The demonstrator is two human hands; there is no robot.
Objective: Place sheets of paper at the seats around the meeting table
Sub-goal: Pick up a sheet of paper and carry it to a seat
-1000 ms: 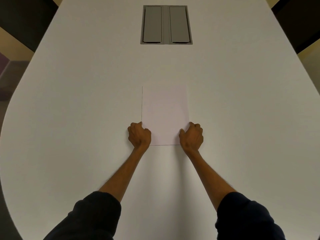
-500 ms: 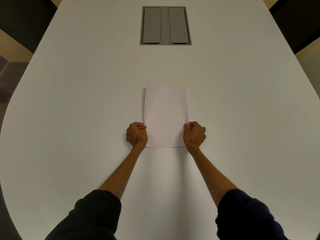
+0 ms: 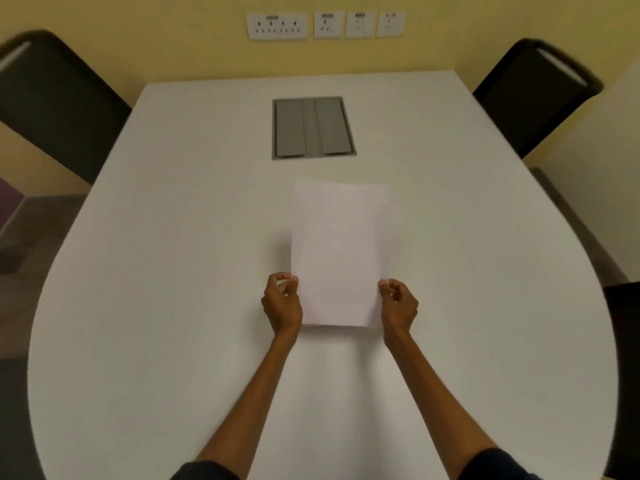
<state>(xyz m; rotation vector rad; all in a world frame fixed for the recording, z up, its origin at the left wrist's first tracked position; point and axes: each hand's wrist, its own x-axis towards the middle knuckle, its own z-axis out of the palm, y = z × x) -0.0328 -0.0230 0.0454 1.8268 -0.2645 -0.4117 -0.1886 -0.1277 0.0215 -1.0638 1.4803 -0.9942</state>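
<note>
A stack of white paper sheets (image 3: 339,251) hangs lifted above the middle of the white meeting table (image 3: 156,306), its far end curling up. My left hand (image 3: 282,303) pinches the stack's left edge near the bottom. My right hand (image 3: 398,304) pinches the right edge at the same height. How many sheets are in the stack cannot be made out. No paper lies at any seat in view.
A grey cable hatch (image 3: 313,128) is set into the table beyond the paper. Dark chairs stand at the far left (image 3: 52,105), far right (image 3: 533,95) and near right (image 3: 623,358). Wall sockets (image 3: 325,25) line the yellow wall behind the table's far edge.
Both hands closed on the paper's side edges and raised it off the table. The head tilted up, bringing the far chairs, wall and sockets into view.
</note>
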